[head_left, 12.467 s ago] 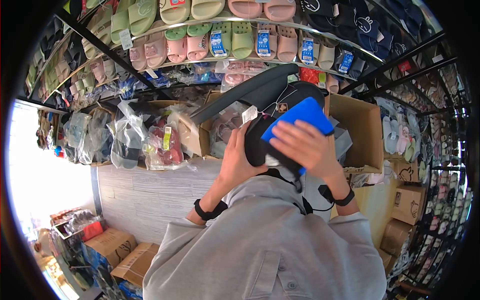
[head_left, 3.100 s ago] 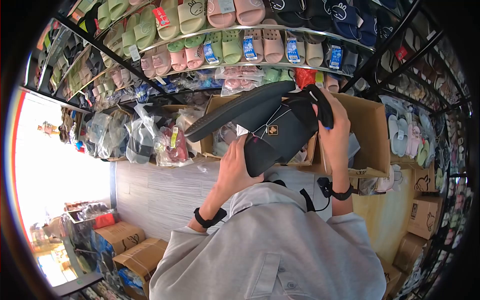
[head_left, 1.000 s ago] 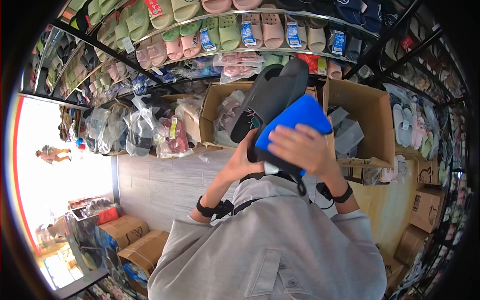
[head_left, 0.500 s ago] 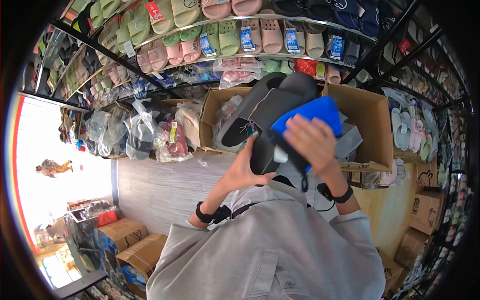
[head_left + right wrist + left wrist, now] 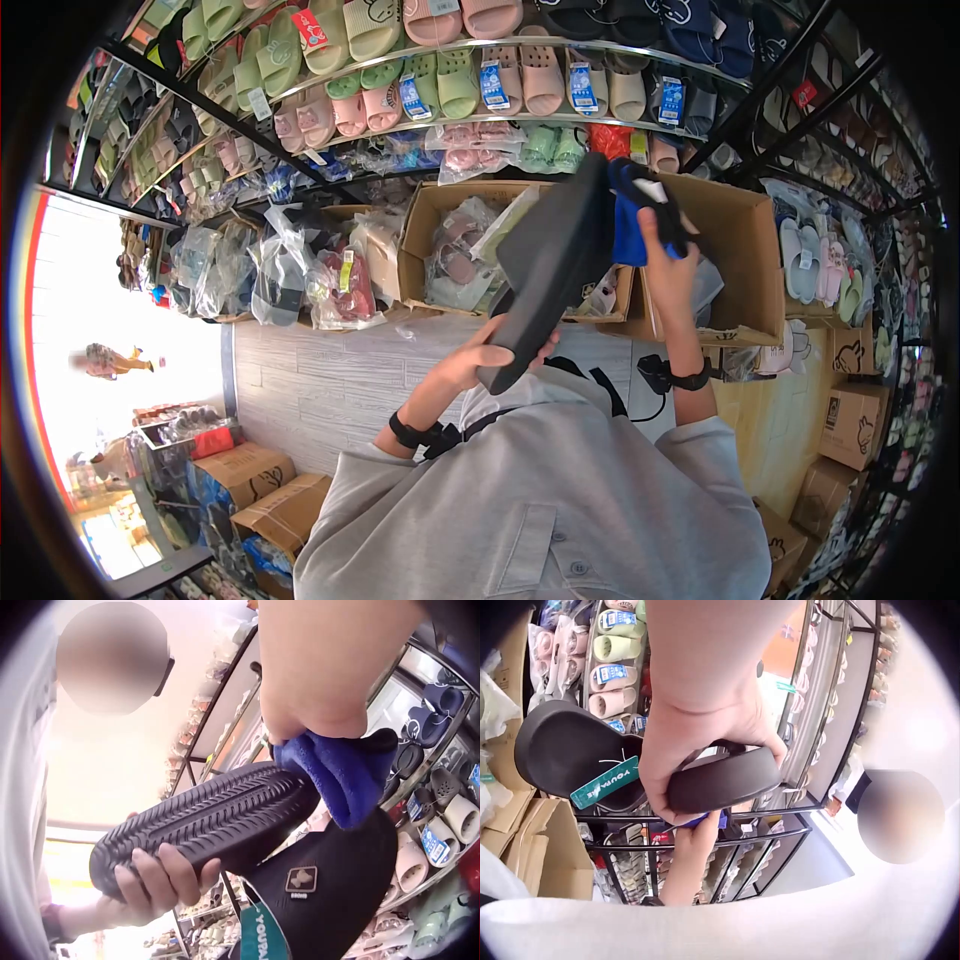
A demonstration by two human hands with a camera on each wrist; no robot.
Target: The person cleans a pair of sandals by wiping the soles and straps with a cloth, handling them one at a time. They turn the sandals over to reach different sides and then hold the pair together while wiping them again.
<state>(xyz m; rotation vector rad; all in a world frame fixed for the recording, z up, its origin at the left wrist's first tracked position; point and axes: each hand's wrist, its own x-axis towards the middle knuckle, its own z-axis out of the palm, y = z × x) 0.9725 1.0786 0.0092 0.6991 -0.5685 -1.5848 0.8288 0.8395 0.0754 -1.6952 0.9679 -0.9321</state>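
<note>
My left hand (image 5: 470,362) grips one end of a black slide slipper (image 5: 550,270), held tilted on its side above the boxes. In the right wrist view, its ridged sole (image 5: 210,814) shows, with my left fingers curled over the edge. A second black slipper (image 5: 330,877) hangs beside it, carrying a small square badge and a green tag (image 5: 262,934). My right hand (image 5: 672,285) holds a bunched blue cloth (image 5: 630,225) with black trim at the slipper's far end. The right fingertips are mostly hidden by the cloth in the right wrist view.
Below the slippers stand an open carton (image 5: 415,250) of bagged footwear and another open carton (image 5: 750,260) to its right. Shelves of slippers (image 5: 540,80) rise ahead. Bagged slippers (image 5: 275,265) lie at left. A passer-by (image 5: 115,360) is outside the bright doorway.
Half a second ago the right hand lay flat over the spread blue cloth on the slippers. Now it grips the cloth bunched at the far end, and the left hand has turned the slippers on edge.
</note>
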